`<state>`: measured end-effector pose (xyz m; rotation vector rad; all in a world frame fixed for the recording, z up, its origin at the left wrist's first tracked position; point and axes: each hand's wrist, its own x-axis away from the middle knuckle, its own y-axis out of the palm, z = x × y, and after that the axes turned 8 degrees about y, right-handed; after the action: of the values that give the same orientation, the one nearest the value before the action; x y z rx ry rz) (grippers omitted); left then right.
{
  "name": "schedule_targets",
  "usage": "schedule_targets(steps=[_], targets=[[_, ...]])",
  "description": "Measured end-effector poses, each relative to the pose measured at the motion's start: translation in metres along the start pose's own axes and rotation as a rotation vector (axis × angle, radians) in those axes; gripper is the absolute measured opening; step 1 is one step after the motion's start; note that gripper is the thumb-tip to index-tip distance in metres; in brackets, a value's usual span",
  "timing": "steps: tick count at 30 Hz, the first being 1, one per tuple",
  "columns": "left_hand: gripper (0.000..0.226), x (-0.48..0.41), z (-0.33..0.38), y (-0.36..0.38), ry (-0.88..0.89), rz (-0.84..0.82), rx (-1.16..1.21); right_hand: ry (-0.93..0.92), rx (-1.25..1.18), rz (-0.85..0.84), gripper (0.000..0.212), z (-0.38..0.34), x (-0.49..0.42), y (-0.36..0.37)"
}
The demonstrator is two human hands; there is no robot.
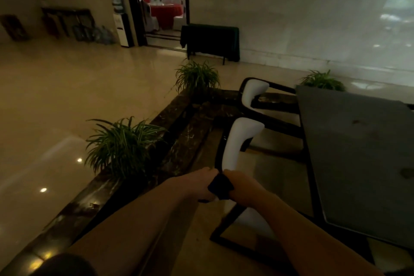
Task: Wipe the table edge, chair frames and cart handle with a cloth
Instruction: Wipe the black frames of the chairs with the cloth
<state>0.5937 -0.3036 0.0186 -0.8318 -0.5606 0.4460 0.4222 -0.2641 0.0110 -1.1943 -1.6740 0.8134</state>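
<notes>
A near chair point(239, 141) with a white back and a thin black frame stands pushed toward the grey table point(358, 152). A dark cloth point(220, 186) is pressed on the lower part of the chair's back frame. My right hand point(240, 187) grips the cloth there. Just to its left, my left hand point(201, 184) is closed around the frame and touches the cloth's edge. A second chair point(255, 92) of the same kind stands farther along the table. No cart shows in this view.
A low dark marble planter ledge point(179, 141) with leafy plants point(123, 143) runs along the left of the chairs. Beyond it lies shiny tiled floor, a dark-draped table point(210, 38) by the wall and a doorway point(163, 2).
</notes>
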Motion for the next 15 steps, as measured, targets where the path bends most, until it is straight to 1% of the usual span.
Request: schedule_targets(steps=[3, 6, 8, 9, 12, 15], targets=[[0.051, -0.008, -0.024, -0.009, -0.05, 0.014, -0.091, 0.008, 0.012, 0.012, 0.026, -0.008, -0.021, -0.001], [0.052, -0.024, -0.045, -0.016, -0.033, 0.059, -0.113, 0.037, 0.004, 0.018, 0.027, -0.007, -0.047, 0.0], [0.057, -0.041, -0.059, -0.021, -0.032, 0.073, -0.104, 0.054, -0.02, 0.021, 0.028, 0.0, -0.068, 0.004], [0.056, -0.05, -0.066, -0.025, -0.027, 0.075, -0.097, 0.063, -0.026, 0.023, 0.028, 0.005, -0.079, 0.005], [0.033, -0.084, -0.085, -0.039, 0.001, 0.077, -0.106, 0.075, -0.06, 0.031, 0.024, 0.025, -0.119, 0.005], [0.027, -0.132, -0.113, -0.058, -0.001, 0.098, -0.176, 0.055, -0.091, 0.053, 0.027, 0.05, -0.178, -0.004]])
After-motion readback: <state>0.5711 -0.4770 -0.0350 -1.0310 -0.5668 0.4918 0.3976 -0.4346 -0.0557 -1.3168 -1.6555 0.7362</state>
